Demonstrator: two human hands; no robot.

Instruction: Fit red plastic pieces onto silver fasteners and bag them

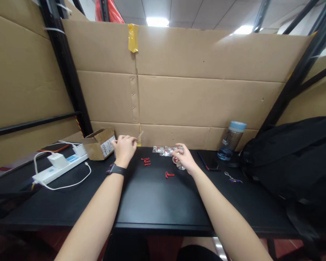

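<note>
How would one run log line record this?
left hand: blurred clear film at fingers | right hand: at clear packets | red cords: on black table

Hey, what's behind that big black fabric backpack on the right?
Behind the black fabric backpack, a brown cardboard panel and a slanted black metal post show above it. The bag covers the post's foot and the panel's lower part; anything else back there is hidden.

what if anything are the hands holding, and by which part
The left hand seems to pinch some clear plastic at its edge; whether the right hand holds or only touches a packet can't be told.
</note>
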